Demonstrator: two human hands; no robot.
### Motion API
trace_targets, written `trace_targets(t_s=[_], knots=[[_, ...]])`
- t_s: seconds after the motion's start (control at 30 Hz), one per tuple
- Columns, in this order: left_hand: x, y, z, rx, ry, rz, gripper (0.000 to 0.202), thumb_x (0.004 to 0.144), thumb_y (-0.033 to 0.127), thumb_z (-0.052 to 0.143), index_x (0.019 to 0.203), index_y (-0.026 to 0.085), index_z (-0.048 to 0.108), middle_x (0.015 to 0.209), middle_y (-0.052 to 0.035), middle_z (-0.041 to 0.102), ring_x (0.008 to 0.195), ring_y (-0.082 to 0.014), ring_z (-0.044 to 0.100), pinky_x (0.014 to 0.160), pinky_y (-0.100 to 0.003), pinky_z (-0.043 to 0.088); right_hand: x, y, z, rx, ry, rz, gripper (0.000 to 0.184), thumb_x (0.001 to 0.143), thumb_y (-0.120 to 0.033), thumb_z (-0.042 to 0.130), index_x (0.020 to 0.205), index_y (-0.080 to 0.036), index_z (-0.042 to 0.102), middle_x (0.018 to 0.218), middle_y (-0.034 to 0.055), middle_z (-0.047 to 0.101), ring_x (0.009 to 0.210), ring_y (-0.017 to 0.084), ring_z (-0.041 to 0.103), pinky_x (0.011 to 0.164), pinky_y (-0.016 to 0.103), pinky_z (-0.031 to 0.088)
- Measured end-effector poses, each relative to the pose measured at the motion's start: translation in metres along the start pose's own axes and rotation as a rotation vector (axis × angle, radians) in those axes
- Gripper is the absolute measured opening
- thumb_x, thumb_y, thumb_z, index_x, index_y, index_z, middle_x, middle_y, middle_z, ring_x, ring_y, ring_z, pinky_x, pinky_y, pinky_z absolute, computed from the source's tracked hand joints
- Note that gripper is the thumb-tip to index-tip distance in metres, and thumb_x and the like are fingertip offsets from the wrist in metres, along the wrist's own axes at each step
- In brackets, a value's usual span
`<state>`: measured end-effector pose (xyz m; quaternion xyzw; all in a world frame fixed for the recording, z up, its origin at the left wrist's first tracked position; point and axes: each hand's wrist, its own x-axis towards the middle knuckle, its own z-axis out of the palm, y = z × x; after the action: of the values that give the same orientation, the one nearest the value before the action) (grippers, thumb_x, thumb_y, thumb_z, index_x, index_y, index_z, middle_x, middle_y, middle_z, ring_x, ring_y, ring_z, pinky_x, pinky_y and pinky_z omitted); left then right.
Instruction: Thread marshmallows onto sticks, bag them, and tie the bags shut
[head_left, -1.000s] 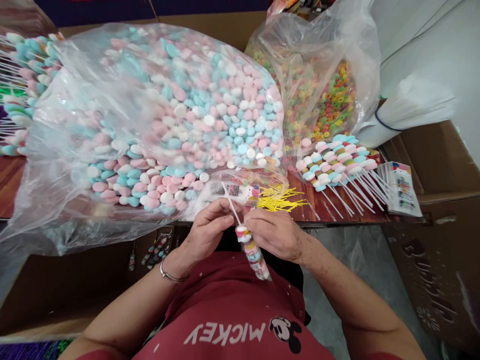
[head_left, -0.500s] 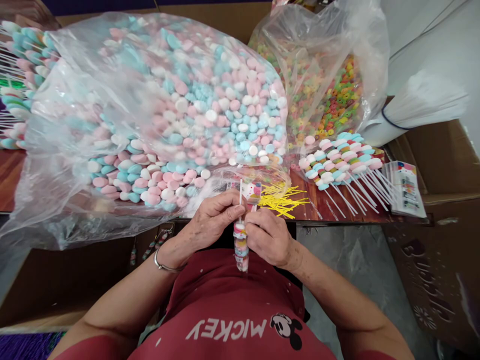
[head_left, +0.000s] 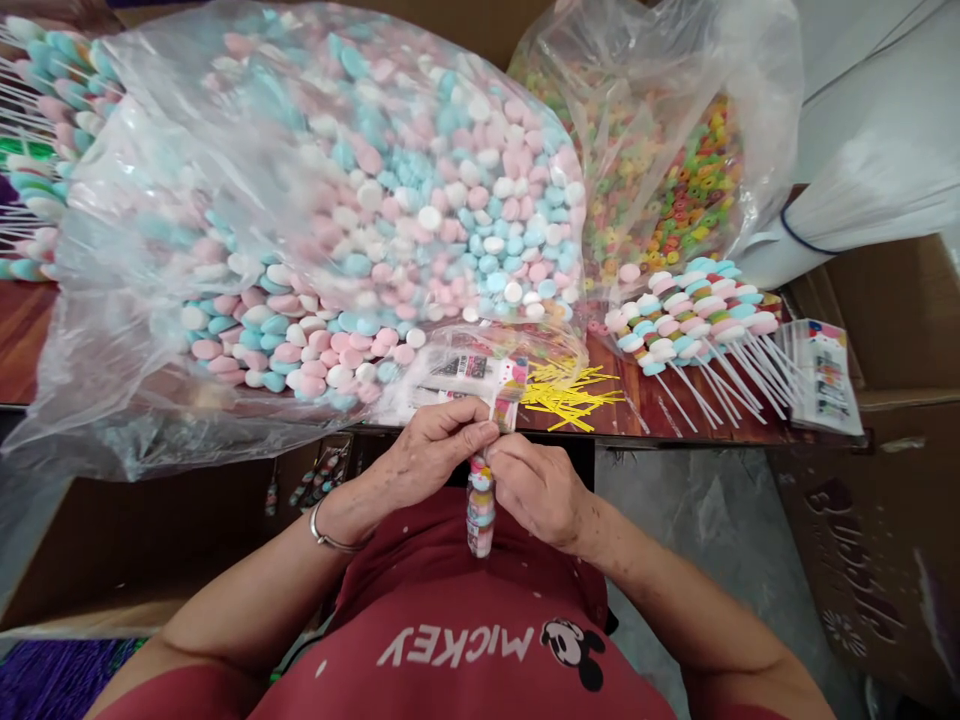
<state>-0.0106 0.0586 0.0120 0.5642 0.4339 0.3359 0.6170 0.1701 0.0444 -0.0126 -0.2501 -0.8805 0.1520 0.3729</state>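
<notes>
My left hand point(head_left: 431, 450) and my right hand point(head_left: 534, 487) meet at the table's front edge, both pinched on the top of a candy skewer point(head_left: 480, 510) that hangs downward in a clear printed sleeve over my red shirt. The stick is hidden between my fingers. Just beyond my hands lie a stack of printed clear sleeves point(head_left: 469, 375) and a scatter of yellow twist ties point(head_left: 570, 392).
A huge clear bag of pink, blue and white candies point(head_left: 337, 210) fills the table's left and middle. A bag of coloured ring candies point(head_left: 667, 180) stands at the right, with finished skewers point(head_left: 697, 320) and more sleeves point(head_left: 825, 375) beside it. Cardboard boxes point(head_left: 885, 480) stand at the right.
The skewer swung from tilted to hanging straight down, and its white stick, which stuck up between my hands, is now covered by my fingers. My hands rose slightly toward the table edge.
</notes>
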Motion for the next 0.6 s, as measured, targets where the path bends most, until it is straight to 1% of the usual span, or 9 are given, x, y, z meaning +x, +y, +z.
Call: trace_targets(t_s=[0.1,0.2,0.27,0.33,0.37,0.43,0.53,0.6], knots=[[-0.001,-0.001,0.000,-0.024,-0.027,0.010,0.031,0.087,0.039,0.059,0.067,0.016,0.054,0.062,0.0031,0.047,0.061,-0.0104,0.040,0.058,-0.023,0.035,-0.005,-0.004,0.005,0.187,0.124,0.099,0.017,0.090,-0.010,0.043,0.100,-0.022,0.049,0.083,0.0025,0.059,0.075,0.014,0.059,0.065,0.024,0.050],[-0.003,-0.007,0.001,-0.121,-0.052,0.014,0.030,0.089,0.038,0.059,0.070,0.015,0.057,0.065,0.0012,0.053,0.063,-0.0111,0.045,0.061,-0.024,0.039,-0.009,-0.007,0.007,0.360,0.229,0.233,0.017,0.089,-0.008,0.044,0.095,-0.023,0.050,0.082,0.0010,0.057,0.076,0.014,0.057,0.067,0.026,0.050],[-0.004,-0.013,0.000,-0.223,-0.048,0.042,0.024,0.090,0.035,0.059,0.077,0.015,0.061,0.072,-0.0011,0.058,0.069,-0.0126,0.051,0.066,-0.025,0.042,-0.011,-0.007,0.008,0.400,0.302,0.274,0.019,0.089,-0.007,0.045,0.096,-0.023,0.051,0.084,0.0020,0.057,0.078,0.015,0.057,0.069,0.028,0.050],[-0.005,-0.017,-0.001,-0.305,-0.047,0.095,0.014,0.089,0.030,0.061,0.086,0.017,0.063,0.080,-0.0027,0.061,0.076,-0.0140,0.055,0.072,-0.026,0.045,-0.013,-0.006,0.009,0.397,0.346,0.291,0.022,0.089,-0.007,0.045,0.101,-0.023,0.053,0.087,0.0030,0.058,0.080,0.015,0.056,0.070,0.030,0.050],[-0.006,-0.018,-0.003,-0.316,-0.056,0.121,0.010,0.088,0.027,0.062,0.089,0.017,0.062,0.083,-0.0031,0.062,0.079,-0.0145,0.056,0.074,-0.026,0.047,-0.014,-0.006,0.009,0.390,0.352,0.296,0.024,0.089,-0.006,0.044,0.103,-0.023,0.054,0.088,0.0034,0.058,0.081,0.015,0.056,0.071,0.030,0.050],[-0.006,-0.017,-0.007,-0.257,-0.099,0.172,0.006,0.087,0.022,0.063,0.091,0.017,0.062,0.086,-0.0037,0.061,0.080,-0.0146,0.057,0.074,-0.026,0.048,-0.014,-0.004,0.010,0.370,0.324,0.295,0.026,0.089,-0.006,0.044,0.105,-0.023,0.056,0.090,0.0041,0.059,0.082,0.016,0.057,0.071,0.030,0.051],[-0.006,-0.014,-0.013,-0.052,-0.172,0.234,0.004,0.090,0.020,0.059,0.092,0.017,0.060,0.086,-0.0044,0.059,0.080,-0.0141,0.056,0.072,-0.026,0.047,-0.014,-0.003,0.010,0.349,0.257,0.272,0.027,0.088,-0.006,0.043,0.105,-0.022,0.057,0.091,0.0048,0.059,0.081,0.015,0.058,0.070,0.029,0.051],[-0.007,-0.015,-0.016,0.059,-0.183,0.266,0.005,0.092,0.020,0.055,0.093,0.017,0.058,0.086,-0.0044,0.059,0.080,-0.0139,0.056,0.073,-0.026,0.047,-0.013,-0.003,0.008,0.356,0.224,0.253,0.028,0.088,-0.005,0.043,0.105,-0.021,0.057,0.092,0.0049,0.058,0.081,0.015,0.058,0.070,0.028,0.051]])
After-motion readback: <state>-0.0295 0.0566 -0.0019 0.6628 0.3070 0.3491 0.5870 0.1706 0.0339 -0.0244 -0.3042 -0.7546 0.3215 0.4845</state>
